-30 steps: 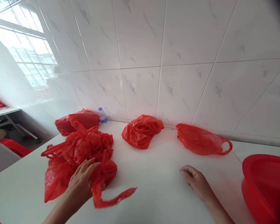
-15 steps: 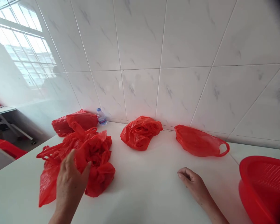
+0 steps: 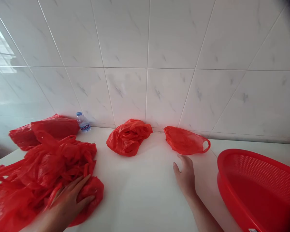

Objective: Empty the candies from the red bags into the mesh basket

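Note:
A big heap of crumpled red plastic bags (image 3: 45,164) covers the left of the white table. My left hand (image 3: 71,198) lies on the near right side of this heap, its fingers spread over the plastic. Toward the wall, a flattened red plastic bag with a loop handle (image 3: 185,141) rests on the table. Just in front of that bag is my right hand (image 3: 185,174), thumb and fingers apart, holding nothing. Between the two sides sits a bunched red plastic bag (image 3: 129,138), which neither hand touches.
At the right stands a red plastic basket (image 3: 223,175) with a perforated wall. A small clear water bottle with a blue cap (image 3: 83,122) leans near the wall, beside another red bag bundle (image 3: 55,125). A tiled wall (image 3: 125,38) borders the white table (image 3: 140,196) behind.
The view has turned right. My left hand has come down onto the bag heap. My right hand has opened from a loose curl and moved forward toward the flattened bag.

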Motion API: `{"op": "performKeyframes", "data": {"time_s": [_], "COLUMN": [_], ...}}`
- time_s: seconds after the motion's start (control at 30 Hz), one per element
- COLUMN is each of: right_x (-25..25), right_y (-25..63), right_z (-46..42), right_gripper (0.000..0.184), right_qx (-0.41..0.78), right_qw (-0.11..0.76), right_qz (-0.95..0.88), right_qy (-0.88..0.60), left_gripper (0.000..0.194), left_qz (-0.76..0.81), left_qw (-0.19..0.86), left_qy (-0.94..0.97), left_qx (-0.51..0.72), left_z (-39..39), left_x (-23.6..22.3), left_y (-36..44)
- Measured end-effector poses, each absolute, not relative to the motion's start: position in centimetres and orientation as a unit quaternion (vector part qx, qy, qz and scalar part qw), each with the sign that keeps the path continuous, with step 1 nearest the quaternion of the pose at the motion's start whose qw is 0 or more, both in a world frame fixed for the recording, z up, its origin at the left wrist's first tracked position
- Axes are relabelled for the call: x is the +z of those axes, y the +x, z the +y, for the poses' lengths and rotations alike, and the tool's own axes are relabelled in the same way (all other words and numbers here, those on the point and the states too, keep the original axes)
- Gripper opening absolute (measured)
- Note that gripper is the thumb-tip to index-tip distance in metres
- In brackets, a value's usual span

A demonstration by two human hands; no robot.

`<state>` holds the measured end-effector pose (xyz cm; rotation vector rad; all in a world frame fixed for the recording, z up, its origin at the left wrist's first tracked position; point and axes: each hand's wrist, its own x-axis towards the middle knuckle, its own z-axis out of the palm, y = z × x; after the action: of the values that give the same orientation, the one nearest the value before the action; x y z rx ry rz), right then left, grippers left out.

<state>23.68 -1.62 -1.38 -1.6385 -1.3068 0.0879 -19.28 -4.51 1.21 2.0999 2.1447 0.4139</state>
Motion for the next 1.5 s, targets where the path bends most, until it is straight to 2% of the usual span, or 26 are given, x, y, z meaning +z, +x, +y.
{"op": "performKeyframes", "data": {"time_s": [0.07, 0.17, 0.3, 0.47, 0.6, 0.73, 0.87, 0.93, 1.03, 1.13, 1.27, 1.33, 1.4, 1.47, 1.5], "right_x": [-1.3, -1.6, -2.3, -2.6, -2.3, -2.2, -2.1, -1.9, -1.3, -0.8, -0.9, -0.9, -0.7, -0.1, 0.3], "right_y": [24.4, 24.9, 25.2, 26.0, 26.4, 26.4, 26.3, 26.2, 25.8, 24.7, 22.6, 21.2, 19.7, 18.2, 17.5], "right_z": [-0.5, 0.7, 1.4, 2.6, 3.3, 3.1, 2.7, 2.4, 1.8, 1.0, 0.1, -0.5, -1.5, -3.1, -4.0], "right_gripper": [0.05, 0.06, 0.065, 0.065, 0.062, 0.062, 0.054, 0.041, 0.018, 0.019, 0.02, 0.019, 0.019, 0.014, 0.014], "right_qx": [-0.01, -0.052, -0.07, -0.13, -0.144, -0.151, -0.146, -0.142, -0.134, -0.131, -0.118, -0.107, -0.096, -0.076, -0.058], "right_qw": [0.479, 0.431, 0.377, 0.334, 0.323, 0.305, 0.287, 0.277, 0.263, 0.254, 0.239, 0.232, 0.228, 0.228, 0.229], "right_qz": [-0.534, -0.534, -0.547, -0.553, -0.561, -0.576, -0.59, -0.599, -0.618, -0.638, -0.669, -0.685, -0.701, -0.721, -0.732], "right_qy": [-0.697, -0.725, -0.744, -0.752, -0.749, -0.743, -0.74, -0.738, -0.728, -0.715, -0.694, -0.682, -0.669, -0.65, -0.639], "left_gripper": [0.061, 0.056, 0.052, 0.046, 0.039, 0.046, 0.062, 0.068, 0.062, 0.055, 0.038, 0.035, 0.039, 0.056, 0.072], "left_qz": [0.703, 0.71, 0.699, 0.651, 0.644, 0.664, 0.707, 0.725, 0.723, 0.712, 0.607, 0.521, 0.472, 0.464, 0.46], "left_qw": [0.055, 0.034, -0.051, -0.148, -0.135, -0.093, -0.06, -0.022, -0.012, -0.061, -0.161, -0.105, 0.029, 0.155, 0.225], "left_qy": [0.693, 0.686, 0.697, 0.708, 0.714, 0.716, 0.696, 0.685, 0.689, 0.694, 0.744, 0.791, 0.82, 0.795, 0.769], "left_qx": [0.148, 0.155, 0.151, 0.229, 0.24, 0.192, 0.111, 0.068, 0.052, 0.081, 0.227, 0.304, 0.322, 0.359, 0.382], "left_z": [-4.2, -4.3, -4.8, -5.0, -4.9, -4.3, -3.3, -2.9, -2.6, -2.6, -3.1, -3.6, -4.0, -4.2, -4.1], "left_x": [1.4, 1.8, 2.2, 3.3, 4.2, 3.8, 1.4, 0.0, -1.3, -0.7, 1.2, 1.4, 0.9, 0.2, -0.1], "left_y": [-19.6, -20.3, -20.6, -19.4, -18.1, -17.8, -18.8, -19.7, -20.8, -20.4, -15.8, -12.2, -8.3, -4.6, -2.9]}}
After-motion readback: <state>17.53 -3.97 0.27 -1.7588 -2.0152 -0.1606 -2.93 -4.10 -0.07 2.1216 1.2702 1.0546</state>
